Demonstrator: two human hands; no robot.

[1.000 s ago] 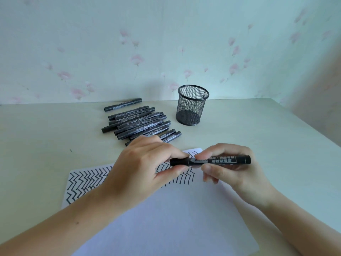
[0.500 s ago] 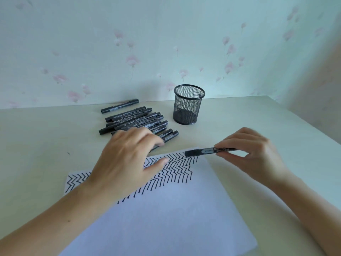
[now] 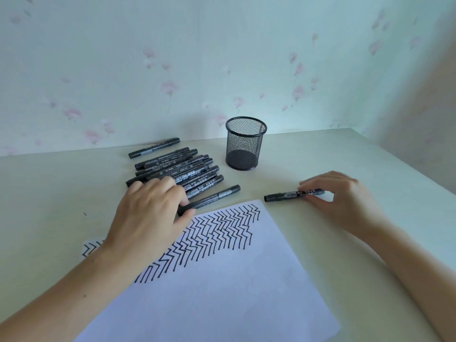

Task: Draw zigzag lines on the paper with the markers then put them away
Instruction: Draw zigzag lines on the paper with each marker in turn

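My right hand (image 3: 343,201) pinches a capped black marker (image 3: 293,194) by its rear half, thumb and fingertips closed on the barrel, the marker lying nearly flat just above or on the tabletop (image 3: 370,169) beside the paper's far right corner. My left hand (image 3: 150,213) is curled over the near end of another marker (image 3: 212,199), thumb and fingers closing on it where it lies just off the paper's top edge; whether it is lifted yet I cannot tell. Behind it sits the pile of markers (image 3: 172,166), side by side and partly stacked, with one lone marker (image 3: 154,151) apart at the back. The mesh pen cup (image 3: 245,143) stands upright and looks empty, between the pile and my right hand. The paper (image 3: 222,280) carries rows of zigzag lines (image 3: 217,230) across its upper part. I judge these markers light, rigid and smooth, so they roll readily; a grip mid-barrel, across the round body, should hold best. The thin paper will slide if brushed, and the light cup could tip if a marker strikes its rim.
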